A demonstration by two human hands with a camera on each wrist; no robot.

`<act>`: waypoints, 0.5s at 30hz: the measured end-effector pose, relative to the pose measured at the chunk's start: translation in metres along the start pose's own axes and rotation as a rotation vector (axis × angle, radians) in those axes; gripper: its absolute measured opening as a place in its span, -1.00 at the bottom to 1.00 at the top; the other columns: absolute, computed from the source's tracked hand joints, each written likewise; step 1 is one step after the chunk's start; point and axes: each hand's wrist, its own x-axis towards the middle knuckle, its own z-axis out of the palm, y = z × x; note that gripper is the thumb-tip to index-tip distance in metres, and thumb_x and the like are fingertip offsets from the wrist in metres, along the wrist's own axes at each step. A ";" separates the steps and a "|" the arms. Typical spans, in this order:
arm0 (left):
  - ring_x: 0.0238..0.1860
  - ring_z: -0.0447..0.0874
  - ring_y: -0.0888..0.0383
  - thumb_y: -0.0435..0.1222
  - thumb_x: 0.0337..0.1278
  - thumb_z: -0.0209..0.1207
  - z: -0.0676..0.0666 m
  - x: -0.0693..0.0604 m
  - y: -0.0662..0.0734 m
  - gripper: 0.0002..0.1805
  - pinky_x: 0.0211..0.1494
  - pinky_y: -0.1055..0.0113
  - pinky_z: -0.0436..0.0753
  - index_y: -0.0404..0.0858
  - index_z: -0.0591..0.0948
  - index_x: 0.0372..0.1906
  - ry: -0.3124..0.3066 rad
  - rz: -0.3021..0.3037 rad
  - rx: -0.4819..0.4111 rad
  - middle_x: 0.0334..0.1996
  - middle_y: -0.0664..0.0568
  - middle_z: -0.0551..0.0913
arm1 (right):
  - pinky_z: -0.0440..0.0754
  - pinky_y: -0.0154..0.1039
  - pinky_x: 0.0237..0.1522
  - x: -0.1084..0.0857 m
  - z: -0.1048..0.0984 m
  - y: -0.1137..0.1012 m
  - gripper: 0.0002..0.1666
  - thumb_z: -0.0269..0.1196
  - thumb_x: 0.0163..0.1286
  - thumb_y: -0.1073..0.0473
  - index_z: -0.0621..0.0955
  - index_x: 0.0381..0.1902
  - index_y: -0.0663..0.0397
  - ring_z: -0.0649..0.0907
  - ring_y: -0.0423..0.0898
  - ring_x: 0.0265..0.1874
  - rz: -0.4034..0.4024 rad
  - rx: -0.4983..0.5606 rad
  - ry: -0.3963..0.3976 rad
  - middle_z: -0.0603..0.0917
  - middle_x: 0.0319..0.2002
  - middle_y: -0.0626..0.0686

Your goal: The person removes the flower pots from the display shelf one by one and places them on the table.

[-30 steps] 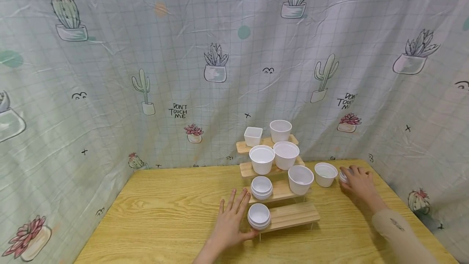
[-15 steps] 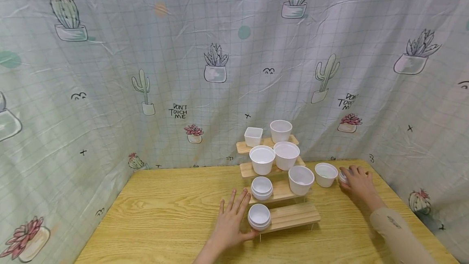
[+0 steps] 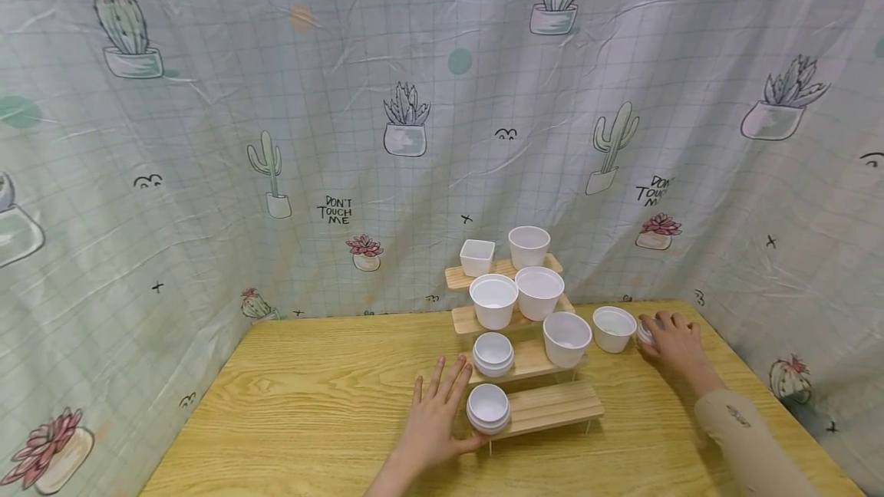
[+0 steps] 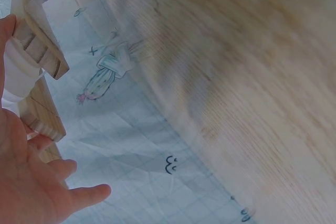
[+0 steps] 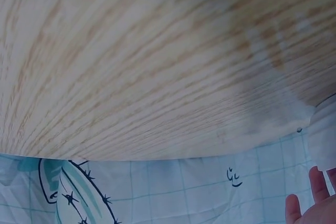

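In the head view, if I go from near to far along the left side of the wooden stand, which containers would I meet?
First squat round pot, second squat round pot, taller round pot, square pot.

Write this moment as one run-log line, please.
left hand: touches tiered stand | right hand: grips white pot | on stand: seven more white pots

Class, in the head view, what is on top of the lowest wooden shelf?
One round white pot stands on the lowest shelf, at the end beside the left hand. The wood beneath the pot is covered and cannot be seen.
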 end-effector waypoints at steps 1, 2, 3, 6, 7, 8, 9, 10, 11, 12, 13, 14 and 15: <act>0.40 -0.08 -0.09 0.36 -0.35 0.13 0.000 0.000 0.000 0.14 0.24 -0.24 0.17 -0.05 -0.02 0.39 0.001 0.001 0.003 0.41 0.10 -0.01 | 0.23 0.25 -0.27 0.000 0.000 -0.001 -0.45 0.27 0.07 0.08 0.43 0.01 0.17 0.38 0.27 -0.19 0.003 0.001 -0.001 0.42 -0.16 0.32; 0.40 -0.08 -0.09 0.36 -0.35 0.13 0.000 0.000 0.000 0.14 0.24 -0.23 0.18 -0.05 -0.02 0.39 0.002 0.002 0.007 0.41 0.10 -0.01 | 0.23 0.25 -0.28 0.000 -0.001 -0.001 -0.45 0.27 0.07 0.07 0.43 0.01 0.17 0.38 0.27 -0.19 0.004 0.001 0.001 0.42 -0.16 0.31; 0.40 -0.08 -0.08 0.36 -0.35 0.13 0.000 0.000 0.000 0.14 0.24 -0.23 0.18 -0.05 -0.02 0.39 0.003 0.003 0.011 0.41 0.10 -0.01 | 0.23 0.25 -0.27 -0.001 -0.001 -0.001 -0.44 0.27 0.07 0.07 0.43 0.01 0.17 0.38 0.27 -0.19 0.007 0.002 0.002 0.42 -0.16 0.31; 0.40 -0.07 -0.08 0.36 -0.35 0.13 0.000 0.000 0.000 0.14 0.24 -0.23 0.18 -0.06 -0.02 0.39 0.006 0.004 0.012 0.41 0.10 -0.01 | 0.22 0.25 -0.26 -0.001 0.000 -0.001 -0.43 0.27 0.07 0.06 0.42 0.02 0.16 0.37 0.27 -0.18 0.014 0.012 0.004 0.42 -0.15 0.31; 0.40 -0.07 -0.08 0.36 -0.36 0.13 0.000 0.000 0.000 0.14 0.24 -0.23 0.18 -0.06 -0.01 0.39 0.006 0.004 0.011 0.41 0.10 -0.01 | 0.22 0.25 -0.26 -0.001 0.000 -0.001 -0.43 0.27 0.07 0.06 0.42 0.03 0.16 0.37 0.27 -0.17 0.015 0.014 0.003 0.42 -0.14 0.31; 0.40 -0.07 -0.09 0.36 -0.36 0.13 0.000 0.000 0.000 0.14 0.24 -0.23 0.18 -0.06 -0.01 0.39 0.007 0.005 0.010 0.41 0.09 0.00 | 0.22 0.24 -0.26 -0.002 0.000 -0.001 -0.42 0.28 0.07 0.05 0.42 0.03 0.16 0.37 0.27 -0.17 0.015 0.016 0.005 0.42 -0.14 0.31; 0.40 -0.07 -0.09 0.36 -0.36 0.13 0.000 0.000 0.000 0.14 0.24 -0.23 0.18 -0.06 -0.01 0.39 0.007 0.005 0.010 0.41 0.09 0.00 | 0.22 0.24 -0.26 -0.002 0.001 -0.001 -0.42 0.28 0.07 0.05 0.42 0.04 0.16 0.37 0.27 -0.17 0.013 0.018 0.005 0.42 -0.13 0.31; 0.40 -0.06 -0.09 0.36 -0.36 0.14 0.000 0.000 0.000 0.14 0.24 -0.23 0.18 -0.06 -0.01 0.39 0.008 0.005 0.009 0.40 0.09 0.00 | 0.21 0.24 -0.26 -0.002 0.000 -0.001 -0.41 0.28 0.07 0.05 0.42 0.04 0.16 0.37 0.27 -0.17 0.011 0.020 0.005 0.42 -0.13 0.31; 0.40 -0.06 -0.09 0.36 -0.36 0.13 0.001 0.000 0.000 0.14 0.24 -0.23 0.18 -0.06 -0.02 0.39 0.008 0.005 0.009 0.40 0.09 0.00 | 0.21 0.24 -0.27 -0.002 0.000 -0.001 -0.40 0.28 0.07 0.05 0.42 0.04 0.16 0.37 0.27 -0.17 0.008 0.019 0.005 0.42 -0.13 0.32; 0.39 -0.06 -0.09 0.36 -0.36 0.13 0.001 0.000 0.000 0.14 0.24 -0.23 0.18 -0.06 -0.01 0.39 0.010 0.006 0.010 0.40 0.09 0.00 | 0.21 0.24 -0.27 -0.002 0.000 -0.001 -0.39 0.29 0.06 0.04 0.41 0.05 0.17 0.37 0.27 -0.17 0.007 0.021 0.001 0.41 -0.12 0.32; 0.39 -0.06 -0.09 0.36 -0.36 0.13 0.001 0.000 0.000 0.14 0.24 -0.23 0.19 -0.06 -0.02 0.39 0.011 0.006 0.014 0.40 0.09 0.00 | 0.20 0.24 -0.27 -0.002 0.000 -0.002 -0.39 0.29 0.06 0.04 0.41 0.05 0.17 0.37 0.28 -0.17 0.007 0.023 0.000 0.41 -0.12 0.33; 0.39 -0.06 -0.09 0.36 -0.35 0.13 0.001 0.000 0.000 0.14 0.24 -0.23 0.19 -0.05 -0.02 0.39 0.012 0.007 0.016 0.40 0.09 0.00 | 0.20 0.24 -0.27 -0.002 -0.001 -0.002 -0.38 0.29 0.06 0.04 0.41 0.06 0.17 0.36 0.28 -0.16 0.008 0.026 -0.002 0.41 -0.11 0.34; 0.39 -0.06 -0.09 0.36 -0.35 0.12 0.001 0.000 0.000 0.14 0.23 -0.23 0.19 -0.05 -0.02 0.39 0.014 0.008 0.019 0.40 0.09 0.00 | 0.19 0.24 -0.27 -0.002 -0.001 -0.002 -0.37 0.30 0.05 0.04 0.40 0.06 0.17 0.36 0.29 -0.15 0.009 0.030 -0.006 0.40 -0.10 0.35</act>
